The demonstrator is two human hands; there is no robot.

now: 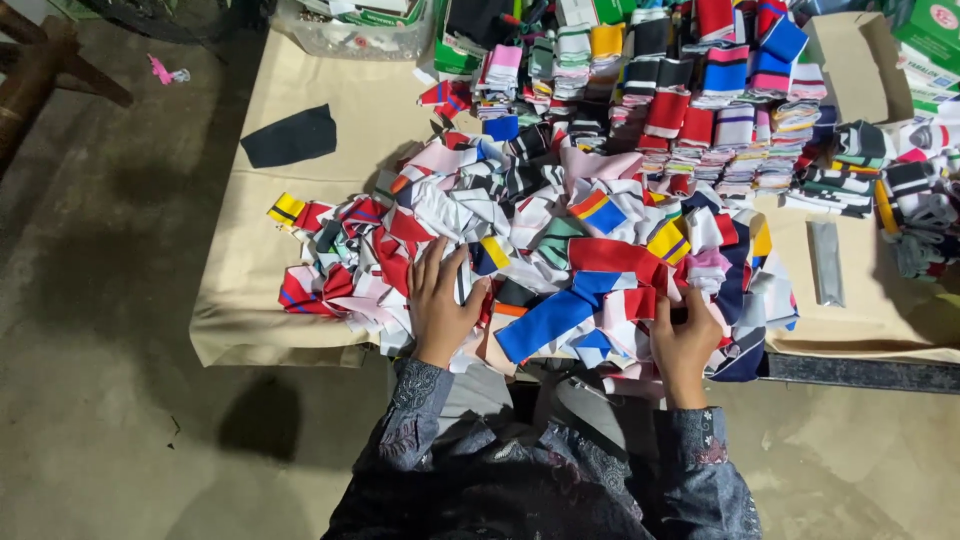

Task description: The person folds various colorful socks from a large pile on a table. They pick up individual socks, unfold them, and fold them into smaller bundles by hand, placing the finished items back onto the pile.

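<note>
A loose heap of striped knit fabric pieces in red, white, blue, black and yellow covers the near half of a low table draped in beige cloth. My left hand lies flat on the heap's near left part, fingers spread on white and red pieces. At the heap's near right edge, my right hand is curled, pinching a red and white piece. A long blue strip lies between my hands.
Neat stacks of sorted pieces fill the far side. A black patch lies on the cloth at far left. A grey flat bar rests at right, near more bundles. Boxes stand behind. Concrete floor lies left.
</note>
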